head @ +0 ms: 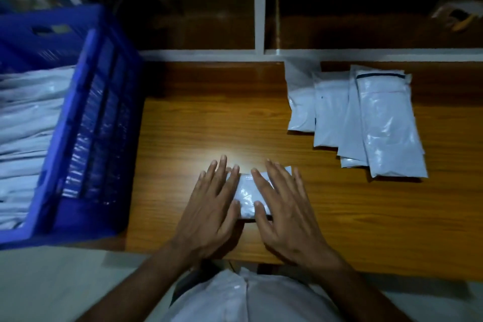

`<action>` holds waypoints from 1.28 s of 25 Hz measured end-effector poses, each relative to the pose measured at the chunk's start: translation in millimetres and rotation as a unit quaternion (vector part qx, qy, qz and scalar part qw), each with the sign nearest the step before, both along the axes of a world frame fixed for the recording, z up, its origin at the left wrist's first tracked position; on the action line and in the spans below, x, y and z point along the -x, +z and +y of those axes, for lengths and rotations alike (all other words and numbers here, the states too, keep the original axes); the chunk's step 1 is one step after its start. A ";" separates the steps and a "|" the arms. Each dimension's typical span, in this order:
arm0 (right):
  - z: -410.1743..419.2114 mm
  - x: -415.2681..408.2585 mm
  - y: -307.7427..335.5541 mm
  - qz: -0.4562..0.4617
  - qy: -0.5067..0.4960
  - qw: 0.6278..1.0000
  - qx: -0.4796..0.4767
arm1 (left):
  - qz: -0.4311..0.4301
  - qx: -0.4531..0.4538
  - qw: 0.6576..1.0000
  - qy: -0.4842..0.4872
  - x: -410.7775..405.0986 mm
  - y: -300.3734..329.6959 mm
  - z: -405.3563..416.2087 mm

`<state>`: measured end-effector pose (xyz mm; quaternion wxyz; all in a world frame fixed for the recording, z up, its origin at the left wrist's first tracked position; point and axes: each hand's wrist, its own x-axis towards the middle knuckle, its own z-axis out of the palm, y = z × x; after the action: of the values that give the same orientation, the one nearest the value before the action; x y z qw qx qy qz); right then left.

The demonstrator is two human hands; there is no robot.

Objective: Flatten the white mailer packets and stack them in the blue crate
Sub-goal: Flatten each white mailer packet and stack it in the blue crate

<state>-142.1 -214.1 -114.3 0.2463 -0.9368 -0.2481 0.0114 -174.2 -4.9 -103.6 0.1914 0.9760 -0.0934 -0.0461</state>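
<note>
A white mailer packet (247, 195) lies on the wooden table (198, 125) near its front edge. My left hand (213, 206) presses flat on the packet's left side with straight, spread fingers. My right hand (285, 206) presses flat on its right side the same way, so most of the packet is hidden. At the left stands the blue crate (96, 117), with a stack of white mailers (28, 125) inside it. Several more white mailer packets (366, 117) lie overlapping at the table's right.
A white-framed shelf (260, 15) with dark compartments runs along the back of the table. The crate's wall rises well above the tabletop at the left. Bare wood lies between the crate and the loose packets. A white bundle (243, 295) rests in my lap.
</note>
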 end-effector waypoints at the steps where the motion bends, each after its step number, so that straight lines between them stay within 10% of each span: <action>1: 6.5 -4.7 -2.7 -0.010 -0.007 1.000 0.011 | 0.011 0.002 1.000 0.024 -5.8 -2.4 -4.2; 32: -19.3 -4.9 -40.1 0.000 -0.042 0.997 0.066 | -0.013 -0.041 0.999 0.009 -23.0 -38.7 -45.6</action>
<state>-137.2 -233.4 -154.4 0.1839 -0.9607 -0.2071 0.0173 -151.2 -50.5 -142.3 0.1499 0.9844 -0.0849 -0.0356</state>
